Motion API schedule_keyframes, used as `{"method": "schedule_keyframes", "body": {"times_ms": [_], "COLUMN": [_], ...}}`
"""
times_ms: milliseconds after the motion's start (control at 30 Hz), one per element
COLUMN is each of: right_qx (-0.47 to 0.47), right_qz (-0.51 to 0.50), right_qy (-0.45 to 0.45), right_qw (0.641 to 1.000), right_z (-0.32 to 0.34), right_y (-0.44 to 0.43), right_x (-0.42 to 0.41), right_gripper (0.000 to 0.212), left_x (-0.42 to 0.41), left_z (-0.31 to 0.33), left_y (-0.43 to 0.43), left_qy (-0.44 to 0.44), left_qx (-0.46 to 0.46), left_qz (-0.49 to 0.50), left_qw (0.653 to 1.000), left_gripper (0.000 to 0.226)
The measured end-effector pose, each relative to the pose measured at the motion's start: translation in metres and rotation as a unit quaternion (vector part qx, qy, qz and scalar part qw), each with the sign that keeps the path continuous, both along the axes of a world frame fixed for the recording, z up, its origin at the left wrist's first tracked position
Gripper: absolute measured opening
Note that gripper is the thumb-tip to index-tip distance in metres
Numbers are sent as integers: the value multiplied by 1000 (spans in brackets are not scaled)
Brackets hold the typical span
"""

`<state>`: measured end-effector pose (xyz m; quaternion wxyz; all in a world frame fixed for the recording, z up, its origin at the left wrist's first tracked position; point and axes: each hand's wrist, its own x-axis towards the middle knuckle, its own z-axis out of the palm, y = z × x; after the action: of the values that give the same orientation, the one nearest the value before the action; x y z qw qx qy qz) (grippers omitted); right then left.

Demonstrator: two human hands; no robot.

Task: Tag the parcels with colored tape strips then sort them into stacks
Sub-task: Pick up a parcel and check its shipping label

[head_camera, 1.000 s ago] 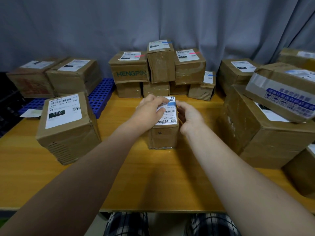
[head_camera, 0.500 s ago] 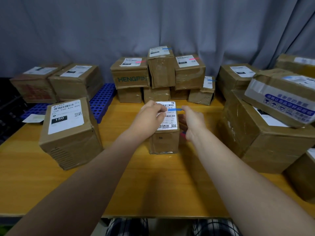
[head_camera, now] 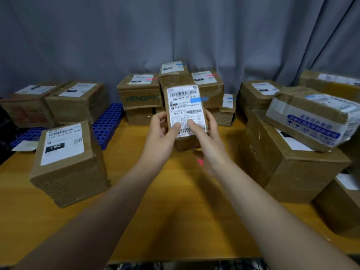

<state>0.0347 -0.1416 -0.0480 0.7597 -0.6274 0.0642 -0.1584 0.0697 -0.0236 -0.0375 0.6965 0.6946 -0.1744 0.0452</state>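
Dim, even light; soft shadows under the arms, wide-angle bending at edges, slight motion blur.

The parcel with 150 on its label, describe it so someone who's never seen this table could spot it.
On the left side of the wooden table, beside the blue perforated tray, one brown parcel stands alone. Its white label carries a black block reading 150, and unlike the middle stack at the back it shows no coloured tape strip.
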Motion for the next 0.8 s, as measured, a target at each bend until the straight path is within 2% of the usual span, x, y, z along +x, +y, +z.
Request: {"method": "schedule_keyframes", "body": {"times_ms": [133,200,300,467,600,733,800], "right_qx": [11,11,-48,-101,-78,-102,-112], "right_qz": [-120,-184,-297,-426,-470,-495,-468], "right_qy": [-99,-114,-112,-71,-41,59,95], "right_qw": [988,976,947,896,878,861,871], "right_z": [27,39,57,79,82,74,68], "right_y": [-16,-26,-44,-86,-118,-139,-148], "right_x": [17,33,65,106,136,157,167], "right_gripper": [48,49,49,50,41,31,30], "left_x": [26,42,68,112,148,180,192], "left_z": [36,55,79,99,96,78,69], "left_y": [-27,-44,-76,-138,-179,-197,-198], "left_qy": [-86,-111,-114,-120,-119,-151,-167], "left_qx": [16,29,58,177,208,348,399], "left_qz": [-63,-72,-85,-121,-116,-101,-101], "left_qw": [994,991,988,969,964,920,896], "left_gripper": [32,33,37,44,32,33,31]}}
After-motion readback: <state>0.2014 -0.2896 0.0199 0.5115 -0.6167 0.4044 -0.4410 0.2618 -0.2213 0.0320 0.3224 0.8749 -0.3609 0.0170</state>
